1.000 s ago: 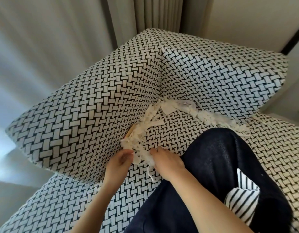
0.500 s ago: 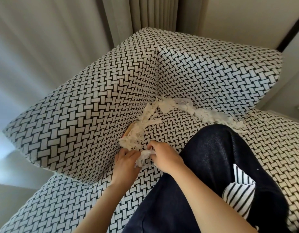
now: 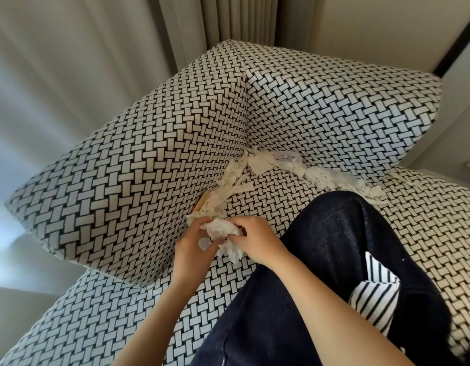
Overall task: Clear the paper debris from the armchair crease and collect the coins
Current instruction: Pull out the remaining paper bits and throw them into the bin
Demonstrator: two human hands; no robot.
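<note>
White shredded paper debris [image 3: 318, 177] lines the crease of the black-and-white woven armchair [image 3: 154, 159], along the left arm and the backrest. At the near end of the left crease my left hand [image 3: 193, 245] and my right hand [image 3: 257, 240] together grip a bunched wad of paper [image 3: 222, 232], fingers curled round it. More shreds [image 3: 223, 191] lie just beyond the hands. A tan, wooden-looking sliver [image 3: 202, 203] sticks out of the crease beside them. No coins show.
My knee in dark trousers [image 3: 342, 241] rests on the seat cushion [image 3: 426, 233], right of the hands. A striped cloth [image 3: 373, 299] lies on my lap. Curtains [image 3: 223, 19] hang behind the chair, and the left armrest rises steeply beside the hands.
Both hands have closed together on a clump of shreds and lifted it from the near end of the left crease; a second ago they were apart, touching the paper.
</note>
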